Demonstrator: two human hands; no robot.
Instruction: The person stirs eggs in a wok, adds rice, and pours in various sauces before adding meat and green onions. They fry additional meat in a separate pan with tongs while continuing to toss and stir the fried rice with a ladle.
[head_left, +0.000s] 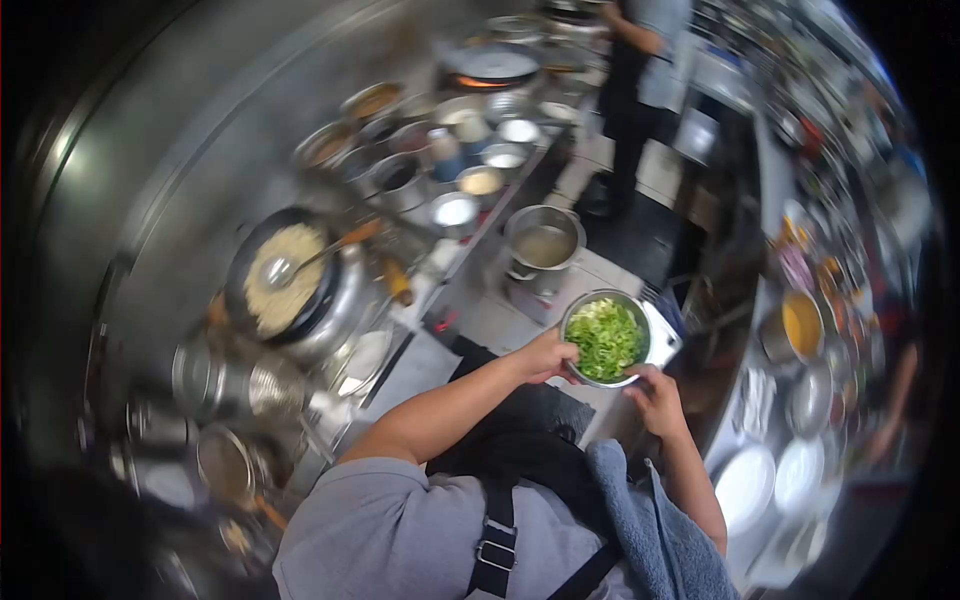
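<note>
A round metal bowl [574,362] of chopped green leaves [606,338] is held out in front of my body. My left hand [549,357] grips the bowl's left rim, its thumb over the edge. On the near right side, my right hand [656,399] pinches the rim between thumb and fingers. Just past the bowl's right edge is a white flat object [662,338], whose kind I cannot make out. Beyond the bowl stands a large metal pot [545,243] with cloudy liquid in it.
Left on the stove, a wok [240,283] holds pale food with a ladle [320,255] in it. Metal containers [400,182] crowd the counter behind. A person [640,85] stands farther up the aisle. White plates [747,487] lie on the right counter [722,440].
</note>
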